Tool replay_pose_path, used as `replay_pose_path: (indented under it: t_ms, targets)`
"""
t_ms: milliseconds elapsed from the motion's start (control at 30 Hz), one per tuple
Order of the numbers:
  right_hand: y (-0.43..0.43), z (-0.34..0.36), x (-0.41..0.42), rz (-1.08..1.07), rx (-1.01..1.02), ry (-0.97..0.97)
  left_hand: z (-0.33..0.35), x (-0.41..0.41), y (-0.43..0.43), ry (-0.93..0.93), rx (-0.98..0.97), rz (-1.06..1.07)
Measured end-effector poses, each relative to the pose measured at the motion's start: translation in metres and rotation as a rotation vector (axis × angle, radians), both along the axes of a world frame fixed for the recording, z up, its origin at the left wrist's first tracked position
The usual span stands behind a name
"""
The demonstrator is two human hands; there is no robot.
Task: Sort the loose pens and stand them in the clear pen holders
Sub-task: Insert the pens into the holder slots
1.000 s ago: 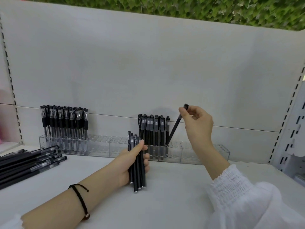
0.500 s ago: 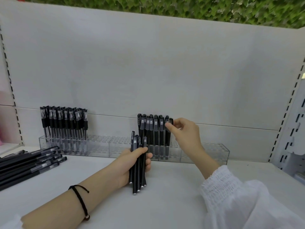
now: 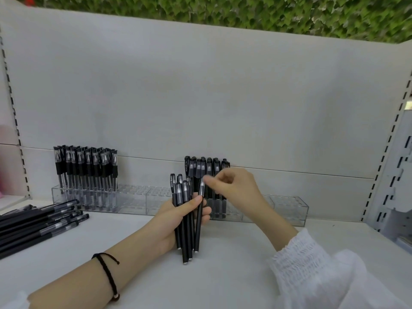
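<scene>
Pens, a handful of matte black ones, stand caps-up in the left grip. Its thumb and fingers are wrapped round their middles, and the lower ends appear to rest on the white shelf. Propping them this way, I judge, lets the shelf carry the weight and keeps the caps fanned out so that one can be picked at a time. A black cord bracelet circles that wrist. The other forearm comes in from the right in a white smocked sleeve.

The right grip has thumb and forefinger closed on the cap end of the outermost pen, on the right side of the handful. The fingertips are blurred, but the pinch reads as made. That pen leans a little away from the rest, though its barrel lies against the left fingers, so it is not yet free. The step in hand is likely drawing it out to seat it.

Further left, loose pens lie flat in a pile, unsorted. Behind, the clear pen holders run in a row against the back panel. A block of clear-capped pens stands at the left end. Black-capped pens of the held sort stand in the middle, just behind the hands, so each kind has its own place. Cells to the right look unfilled. Leafy greenery tops the panel.
</scene>
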State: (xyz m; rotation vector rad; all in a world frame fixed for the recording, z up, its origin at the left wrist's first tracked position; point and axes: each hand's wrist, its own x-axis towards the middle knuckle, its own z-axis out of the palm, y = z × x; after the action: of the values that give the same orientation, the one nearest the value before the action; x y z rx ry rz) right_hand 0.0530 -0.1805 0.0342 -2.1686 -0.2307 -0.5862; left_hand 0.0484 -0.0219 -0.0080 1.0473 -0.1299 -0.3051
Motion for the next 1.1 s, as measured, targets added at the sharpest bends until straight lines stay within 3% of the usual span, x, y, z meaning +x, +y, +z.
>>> replay_pose_path:
  t_ms: [67,300,567,733,1100]
  targets:
    - [0.004,-0.001,-0.001,0.071,-0.009,0.103,0.0,-0.001,-0.002,-0.018,-0.002,0.002]
    - [-0.01,0.007,-0.001,0.128,0.319,0.338,-0.003,-0.001,-0.004,-0.012,0.057,-0.074]
    - [-0.039,0.024,0.002,-0.164,0.564,-0.082,0.005,0.004,-0.023,-0.044,0.121,-0.016]
    - [-0.048,0.02,0.007,-0.337,0.416,-0.293,0.001,0.009,-0.038,-0.028,0.119,0.022]
    - [-0.045,0.015,0.011,-0.373,0.131,-0.287,-0.006,0.011,-0.033,0.015,0.138,0.014]
